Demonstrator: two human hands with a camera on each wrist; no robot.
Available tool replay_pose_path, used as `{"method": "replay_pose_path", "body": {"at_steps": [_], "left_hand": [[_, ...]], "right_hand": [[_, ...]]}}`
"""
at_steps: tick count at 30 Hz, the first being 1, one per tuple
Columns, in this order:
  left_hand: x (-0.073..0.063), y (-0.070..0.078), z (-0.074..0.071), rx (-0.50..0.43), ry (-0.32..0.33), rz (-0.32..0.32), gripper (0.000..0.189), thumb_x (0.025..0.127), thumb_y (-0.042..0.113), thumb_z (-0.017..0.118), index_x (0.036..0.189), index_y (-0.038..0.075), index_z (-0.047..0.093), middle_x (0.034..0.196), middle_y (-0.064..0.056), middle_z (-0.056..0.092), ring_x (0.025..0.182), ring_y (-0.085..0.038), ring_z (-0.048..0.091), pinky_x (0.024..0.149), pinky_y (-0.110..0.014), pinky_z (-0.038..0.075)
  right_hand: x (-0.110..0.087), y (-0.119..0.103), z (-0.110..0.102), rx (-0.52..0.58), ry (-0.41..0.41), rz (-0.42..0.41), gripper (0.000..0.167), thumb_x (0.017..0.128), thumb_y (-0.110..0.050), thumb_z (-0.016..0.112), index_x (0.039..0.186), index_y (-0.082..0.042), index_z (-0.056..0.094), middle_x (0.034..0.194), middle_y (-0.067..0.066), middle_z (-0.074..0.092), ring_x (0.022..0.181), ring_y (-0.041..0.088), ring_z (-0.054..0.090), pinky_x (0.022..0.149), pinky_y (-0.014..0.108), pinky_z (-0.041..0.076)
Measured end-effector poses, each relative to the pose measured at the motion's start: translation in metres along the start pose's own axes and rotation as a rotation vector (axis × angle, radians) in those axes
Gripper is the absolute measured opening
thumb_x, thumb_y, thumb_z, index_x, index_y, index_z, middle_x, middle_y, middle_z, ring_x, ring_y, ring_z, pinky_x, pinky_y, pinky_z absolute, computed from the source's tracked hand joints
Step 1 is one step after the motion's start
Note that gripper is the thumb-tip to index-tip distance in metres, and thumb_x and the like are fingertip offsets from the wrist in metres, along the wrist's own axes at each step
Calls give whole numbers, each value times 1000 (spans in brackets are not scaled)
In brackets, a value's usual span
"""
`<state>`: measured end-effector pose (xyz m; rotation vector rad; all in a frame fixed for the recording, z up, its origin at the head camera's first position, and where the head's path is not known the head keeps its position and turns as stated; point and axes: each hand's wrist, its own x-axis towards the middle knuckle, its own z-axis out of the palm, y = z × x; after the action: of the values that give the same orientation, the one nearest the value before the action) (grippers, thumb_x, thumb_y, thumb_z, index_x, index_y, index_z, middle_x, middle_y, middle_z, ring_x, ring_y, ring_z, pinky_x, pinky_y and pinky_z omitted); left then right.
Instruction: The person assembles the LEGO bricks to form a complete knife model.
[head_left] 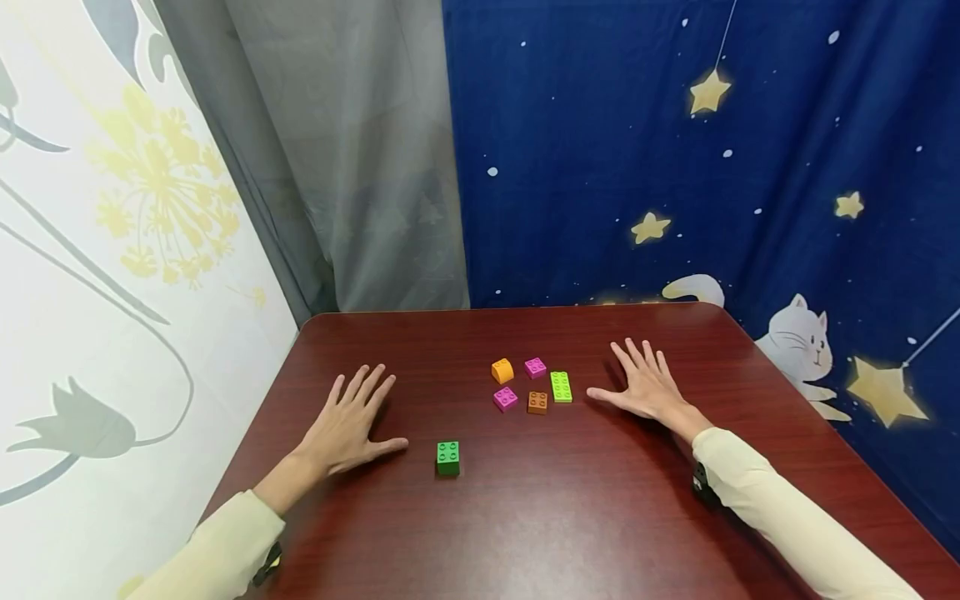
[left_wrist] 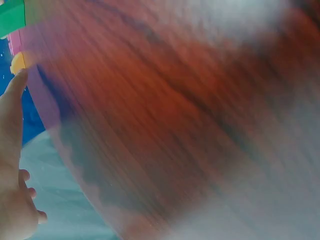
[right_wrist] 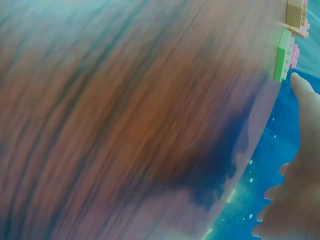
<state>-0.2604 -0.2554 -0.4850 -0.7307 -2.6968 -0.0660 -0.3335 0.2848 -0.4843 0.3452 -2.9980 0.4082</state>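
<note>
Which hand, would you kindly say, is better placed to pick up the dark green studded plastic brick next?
Probably the left hand: it is open near the dark green brick, while the right hand is farther, by the lime-green rectangular plastic brick.

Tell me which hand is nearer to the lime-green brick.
Right. The right hand is spread just to the right of the lime-green brick, not touching it; the left hand is much farther off, to the brick's left and nearer the person.

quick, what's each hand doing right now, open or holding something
Left hand: open, fingers spread, holding nothing.
Right hand: open, fingers spread, holding nothing.
</note>
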Motion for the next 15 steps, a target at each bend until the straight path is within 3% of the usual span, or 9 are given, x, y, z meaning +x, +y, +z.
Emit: {"method": "replay_pose_path", "body": {"at_steps": [15], "left_hand": [[-1, 32, -11, -58, -52, 87, 110, 83, 77, 69, 164, 12, 31, 169, -12, 29, 155, -37, 25, 121, -63, 19]], "right_hand": [[7, -17, 8, 6, -4, -41, 118, 81, -83, 63, 164, -9, 27, 169, 25, 19, 155, 51, 7, 124, 62, 5]]}}
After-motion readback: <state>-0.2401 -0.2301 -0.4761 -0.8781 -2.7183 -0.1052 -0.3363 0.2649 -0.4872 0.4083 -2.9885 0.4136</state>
